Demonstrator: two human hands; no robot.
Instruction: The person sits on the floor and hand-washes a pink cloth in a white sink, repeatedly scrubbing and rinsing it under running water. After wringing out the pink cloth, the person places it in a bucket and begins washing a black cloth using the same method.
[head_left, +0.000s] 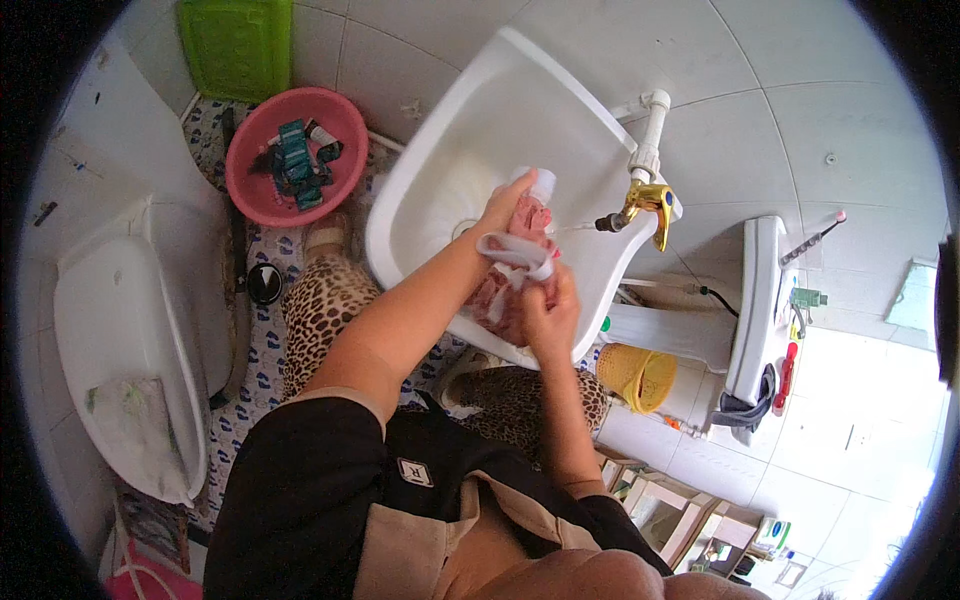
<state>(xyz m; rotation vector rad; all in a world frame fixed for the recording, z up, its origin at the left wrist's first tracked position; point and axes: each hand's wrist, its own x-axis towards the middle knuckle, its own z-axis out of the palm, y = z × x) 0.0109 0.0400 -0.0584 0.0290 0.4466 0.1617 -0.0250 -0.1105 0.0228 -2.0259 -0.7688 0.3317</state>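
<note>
My left hand (508, 204) grips one end of a wet-looking pink and white cloth (493, 296), perhaps a small garment, over the white washbasin (420, 150). Lower down, my right hand (553, 306) is closed on the same cloth, slightly blurred. A loop of white band (516, 251) stands out between the two hands. The cloth's lower folds hang inside the basin near its front rim. To the right of my hands, a gold tap (643, 202) points its dark nozzle toward the cloth. A faint streak leaves the nozzle; whether it is running water I cannot tell.
A pink plastic tub (352, 150) with dark packets stands on the patterned floor, beside a green plastic panel (236, 49). Far left is a white tub-like fixture (97, 315). A yellow waste basket (637, 375) and a second white basin (757, 300) lie right.
</note>
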